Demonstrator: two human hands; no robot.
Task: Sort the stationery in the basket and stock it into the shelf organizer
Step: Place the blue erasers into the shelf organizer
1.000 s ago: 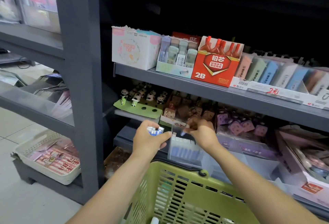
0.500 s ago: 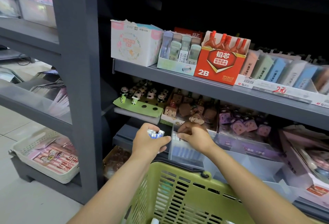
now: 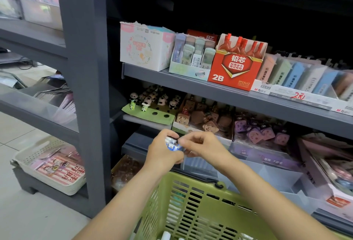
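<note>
- The left hand (image 3: 162,152) gripped a small bundle of blue-and-white stationery (image 3: 172,144), apparently as a ready supply.
- The right hand (image 3: 202,144) pinched one piece at the bundle's edge, probably to separate it.
- Both hands hovered over the clear organizer (image 3: 200,165), beyond the green basket (image 3: 200,205).

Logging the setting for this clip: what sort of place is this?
Most likely a stationery shop aisle: retail display boxes such as the red 2B lead box, a handwritten price tag on the shelf edge, and a green basket.
</note>
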